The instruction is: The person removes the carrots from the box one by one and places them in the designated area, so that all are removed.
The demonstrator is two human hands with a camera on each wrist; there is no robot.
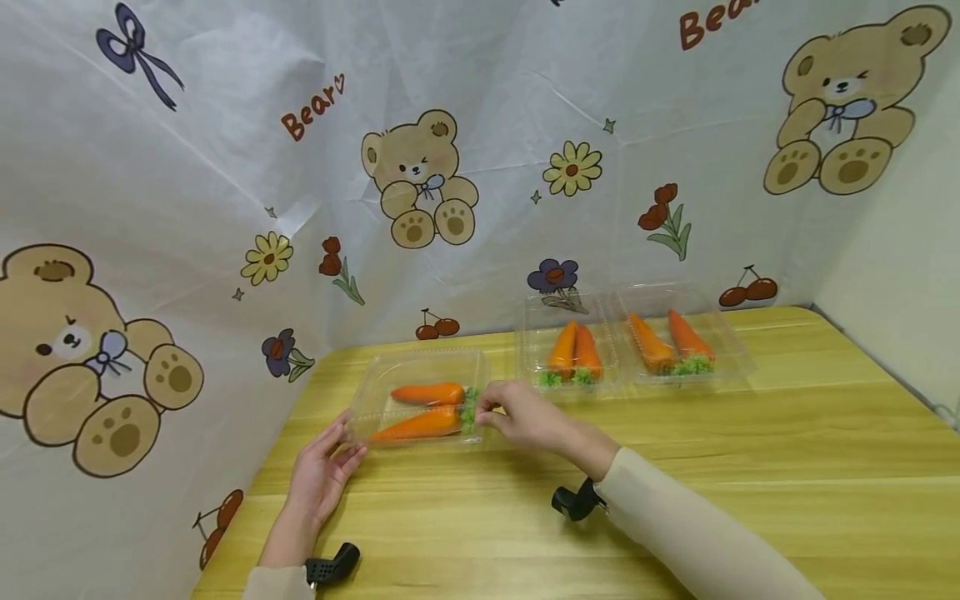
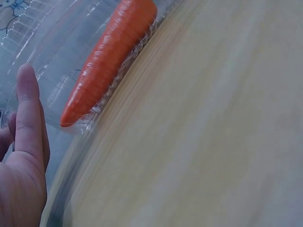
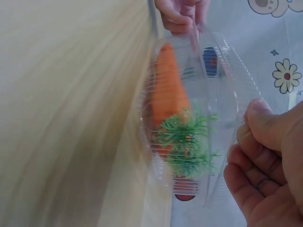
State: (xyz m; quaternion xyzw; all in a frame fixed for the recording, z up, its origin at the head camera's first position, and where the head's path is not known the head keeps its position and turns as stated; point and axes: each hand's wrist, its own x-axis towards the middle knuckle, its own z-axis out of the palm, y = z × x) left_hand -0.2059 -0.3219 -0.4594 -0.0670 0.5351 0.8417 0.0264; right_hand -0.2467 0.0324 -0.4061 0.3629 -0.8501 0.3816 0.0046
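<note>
A clear plastic clamshell box (image 1: 420,362) stands on the left of the table with two carrots (image 1: 423,427) inside, their green tops to the right. In the right wrist view its lid (image 3: 227,90) is partly raised. My right hand (image 1: 521,414) pinches the lid's edge between thumb and curled fingers at the right end. At the opposite end my left hand (image 1: 324,473) holds the box's edge between thumb and fingers. In the left wrist view one finger stands straight beside the box, and a carrot (image 2: 109,61) shows through the plastic wall.
Two more clear boxes, a left one (image 1: 530,333) and a right one (image 1: 720,329), stand at the back, each with two carrots. Behind the wooden table (image 1: 750,467) hangs a bear-print cloth (image 1: 495,225). A plain wall (image 1: 900,250) is on the right.
</note>
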